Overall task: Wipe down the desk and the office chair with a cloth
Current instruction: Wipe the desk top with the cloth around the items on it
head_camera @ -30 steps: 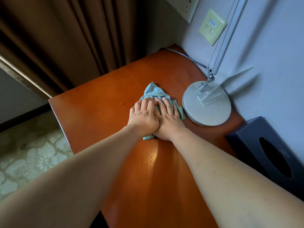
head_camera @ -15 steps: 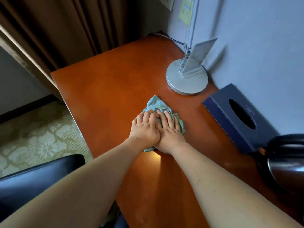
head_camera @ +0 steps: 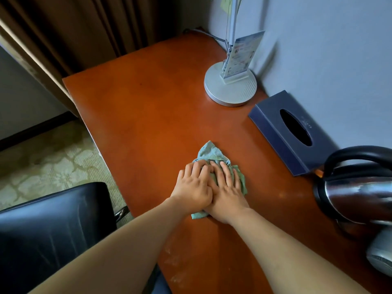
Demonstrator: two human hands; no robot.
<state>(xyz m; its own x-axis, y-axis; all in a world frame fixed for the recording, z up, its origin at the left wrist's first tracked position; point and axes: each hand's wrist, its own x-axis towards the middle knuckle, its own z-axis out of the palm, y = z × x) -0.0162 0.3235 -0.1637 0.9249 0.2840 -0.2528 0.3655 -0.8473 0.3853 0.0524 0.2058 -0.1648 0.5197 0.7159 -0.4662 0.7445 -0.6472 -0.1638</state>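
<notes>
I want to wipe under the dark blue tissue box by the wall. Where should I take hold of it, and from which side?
Grip the tissue box across its two long side walls, coming down from above at its near end. It lies flat and long, its far long side close to the wall, with the kettle crowding its right end, so the top is probably the clearest approach.

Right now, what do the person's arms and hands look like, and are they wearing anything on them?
Both forearms are bare as far as the view shows: no sleeves, gloves or watch. The left hand and right hand show no rings or bracelets that I can make out. The fingernails look short and unpainted.
</notes>
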